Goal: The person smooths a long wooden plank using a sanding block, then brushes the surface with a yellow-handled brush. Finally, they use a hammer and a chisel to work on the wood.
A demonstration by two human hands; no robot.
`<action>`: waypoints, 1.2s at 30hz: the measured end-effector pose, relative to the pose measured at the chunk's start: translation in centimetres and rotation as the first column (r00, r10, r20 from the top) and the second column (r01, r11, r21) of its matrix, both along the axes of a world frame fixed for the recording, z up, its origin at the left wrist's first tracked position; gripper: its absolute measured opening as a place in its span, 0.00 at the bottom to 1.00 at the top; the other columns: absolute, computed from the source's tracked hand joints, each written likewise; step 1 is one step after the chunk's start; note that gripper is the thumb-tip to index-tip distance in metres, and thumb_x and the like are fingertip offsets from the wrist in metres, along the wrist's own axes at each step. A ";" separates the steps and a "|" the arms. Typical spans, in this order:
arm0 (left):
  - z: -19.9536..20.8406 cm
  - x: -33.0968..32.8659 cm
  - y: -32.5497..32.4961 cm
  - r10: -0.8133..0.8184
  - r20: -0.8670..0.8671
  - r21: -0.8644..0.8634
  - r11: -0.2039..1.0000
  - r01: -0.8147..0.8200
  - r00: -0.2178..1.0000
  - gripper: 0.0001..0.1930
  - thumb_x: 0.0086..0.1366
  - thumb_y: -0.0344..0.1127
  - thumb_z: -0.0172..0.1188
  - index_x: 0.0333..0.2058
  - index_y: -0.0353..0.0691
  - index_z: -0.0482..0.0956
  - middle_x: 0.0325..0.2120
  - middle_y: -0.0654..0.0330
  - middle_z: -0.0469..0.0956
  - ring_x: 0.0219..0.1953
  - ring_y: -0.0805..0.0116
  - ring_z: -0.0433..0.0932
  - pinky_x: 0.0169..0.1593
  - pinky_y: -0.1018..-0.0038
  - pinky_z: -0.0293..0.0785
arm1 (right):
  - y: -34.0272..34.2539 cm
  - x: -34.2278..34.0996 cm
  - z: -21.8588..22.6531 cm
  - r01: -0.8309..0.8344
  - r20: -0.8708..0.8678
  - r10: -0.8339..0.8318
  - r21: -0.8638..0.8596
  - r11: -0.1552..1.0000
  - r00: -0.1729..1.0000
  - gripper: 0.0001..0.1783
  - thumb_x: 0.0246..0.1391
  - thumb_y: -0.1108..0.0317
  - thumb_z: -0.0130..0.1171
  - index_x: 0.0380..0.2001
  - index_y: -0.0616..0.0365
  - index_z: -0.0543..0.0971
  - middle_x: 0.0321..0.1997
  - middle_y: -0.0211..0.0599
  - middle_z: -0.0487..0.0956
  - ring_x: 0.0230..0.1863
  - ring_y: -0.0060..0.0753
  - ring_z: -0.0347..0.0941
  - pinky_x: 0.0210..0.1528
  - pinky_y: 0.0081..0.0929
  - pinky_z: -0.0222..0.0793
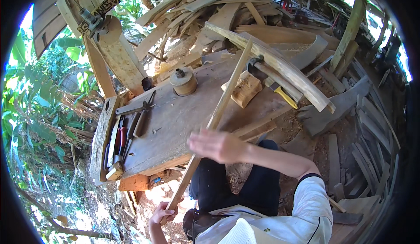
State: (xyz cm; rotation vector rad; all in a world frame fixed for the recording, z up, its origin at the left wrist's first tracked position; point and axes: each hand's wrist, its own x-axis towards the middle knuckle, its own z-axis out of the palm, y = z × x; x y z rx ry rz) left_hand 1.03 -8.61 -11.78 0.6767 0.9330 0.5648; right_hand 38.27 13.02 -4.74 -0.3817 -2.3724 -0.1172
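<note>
A long, narrow wooden strip (pixel 229 88) slants across the workbench (pixel 175 123) from its far side down to my lap. My left hand (pixel 162 214) is closed around the strip's near end. Blurred by motion, my right hand (pixel 217 145) lies across the strip's middle, its fingers stretched out to the left. Whether anything thin is under that palm is hidden. Beyond the right hand, a rough wooden block (pixel 247 91) sits on the bench, near a dark-headed hammer-like tool (pixel 255 64) and a tool with a yellow handle (pixel 286 97).
Several hand tools, including one with red handles (pixel 117 141), lie along the bench's left side. A round wooden piece with a dark knob (pixel 183 83) stands at the back. A thick plank (pixel 280 67) crosses the right end. Wood offcuts (pixel 218 8) are heaped beyond.
</note>
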 end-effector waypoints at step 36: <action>6.9 10.7 2.1 0.184 -0.180 0.432 0.897 -0.090 0.966 0.40 0.51 0.33 0.74 0.64 0.27 0.72 0.27 0.67 0.75 0.25 0.81 0.70 0.30 0.81 0.65 | -9.1 0.3 3.3 -0.070 -0.536 -0.407 -0.663 0.746 0.739 0.23 0.72 0.73 0.48 0.66 0.70 0.71 0.72 0.52 0.71 0.71 0.43 0.71 0.68 0.32 0.67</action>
